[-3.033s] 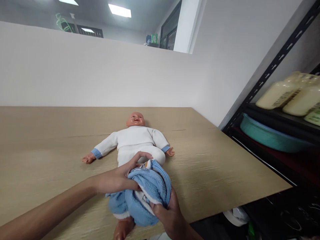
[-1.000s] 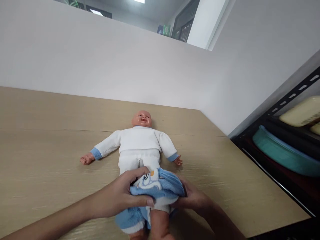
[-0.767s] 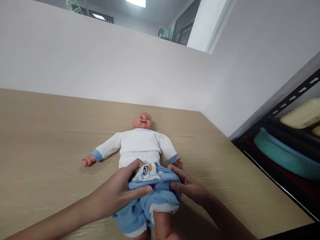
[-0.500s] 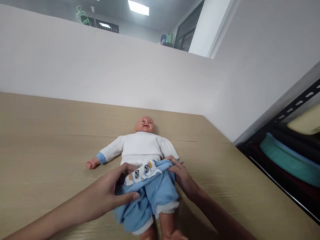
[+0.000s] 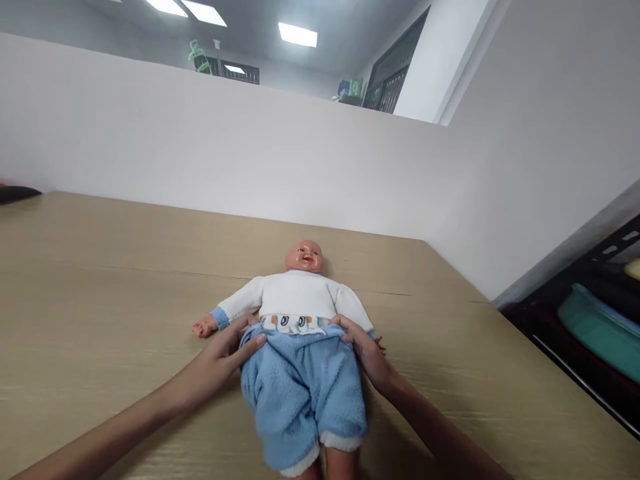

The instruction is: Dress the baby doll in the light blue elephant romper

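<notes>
A baby doll (image 5: 304, 257) lies on its back on the wooden table, head toward the wall and arms spread. It wears a white top (image 5: 299, 295) with blue cuffs and fluffy blue pants (image 5: 305, 380) with white hems. Below the top shows a white strip with a printed cartoon face (image 5: 293, 324). My left hand (image 5: 234, 347) pinches the waistband on the left side, thumb in front. At the waistband's right side, my right hand (image 5: 361, 341) grips the cloth, some fingers tucked out of sight. The doll's feet are outside the view.
The tabletop (image 5: 125, 300) reaches back to a white wall (image 5: 225, 147). Beside its right edge stands a black metal shelf (image 5: 545, 313) holding a teal basin (image 5: 600, 330). A dark object (image 5: 17, 194) shows at the far left.
Both hands have drawn the waistband up and level around the doll's waist; its folded front has opened out. My view has shifted slightly, so the doll appears farther right.
</notes>
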Demonstrator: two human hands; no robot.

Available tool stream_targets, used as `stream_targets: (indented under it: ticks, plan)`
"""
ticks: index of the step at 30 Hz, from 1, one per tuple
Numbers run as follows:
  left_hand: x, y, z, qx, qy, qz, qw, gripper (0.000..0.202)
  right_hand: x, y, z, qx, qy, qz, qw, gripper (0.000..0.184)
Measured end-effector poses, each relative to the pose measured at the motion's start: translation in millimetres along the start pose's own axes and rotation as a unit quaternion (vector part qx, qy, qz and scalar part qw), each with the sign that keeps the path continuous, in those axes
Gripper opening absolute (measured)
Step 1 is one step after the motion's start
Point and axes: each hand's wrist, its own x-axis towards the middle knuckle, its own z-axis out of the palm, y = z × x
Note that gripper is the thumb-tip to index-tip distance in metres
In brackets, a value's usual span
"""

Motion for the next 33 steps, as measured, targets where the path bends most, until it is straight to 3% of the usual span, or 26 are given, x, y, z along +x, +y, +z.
stream_targets:
  ticks: [3, 6, 9, 13, 18, 23, 26, 28, 31, 33]
  plan:
    - [9.7, -9.6, 0.7, -0.007, -0.013, -0.006, 1.0, 0.04, -7.8, -3.8, 0.8, 0.006, -0.029, 0.027, 0.999, 0.025]
    - [10.4, -14.4, -1.1, 0.04, -0.009, 0.043, 0.998, 0.035, -13.2, -7.6, 5.2, -0.056, 0.016, -0.024, 0.998, 0.031]
    - [13.9, -10.9, -2.7, 0.085, 0.039, 0.077, 0.993, 0.03, -7.5, -6.8, 9.9, -0.039, 0.036, -0.064, 0.997, 0.033]
    - [36.7, -1.6, -0.3, 0.002, 0.061, 0.026, 0.998, 0.034, 21.3, 2.1, 14.0, 0.009, 0.07, -0.01, 0.997, 0.046]
    - [67.1, -7.9, 3.0, -0.135, 0.025, -0.022, 0.99, 0.044, 53.4, 12.5, 15.3, 0.015, 0.111, 0.002, 0.994, 0.052]
    - [66.5, -30.9, -21.8, -0.043, 0.022, -0.01, 0.999, 0.038, 44.1, 18.2, 4.8, -0.013, 0.133, -0.019, 0.991, 0.036]
    - [58.3, -40.6, -44.7, 0.014, -0.075, 0.02, 0.997, 0.037, 28.1, 19.9, -10.2, -0.022, 0.099, -0.024, 0.995, 0.02]
    - [53.2, -43.4, -54.3, 0.05, -0.137, 0.048, 0.988, 0.044, 18.5, 18.2, -22.7, -0.046, 0.037, -0.037, 0.998, 0.023]
    - [48.6, -43.9, -56.9, 0.095, -0.135, 0.069, 0.984, 0.066, 9.8, 10.6, -38.8, -0.113, -0.07, -0.057, 0.99, 0.028]
    - [47.9, -43.5, -54.5, 0.095, -0.14, 0.066, 0.983, 0.07, 7.9, 6.0, -43.7, -0.151, -0.11, -0.068, 0.98, 0.029]
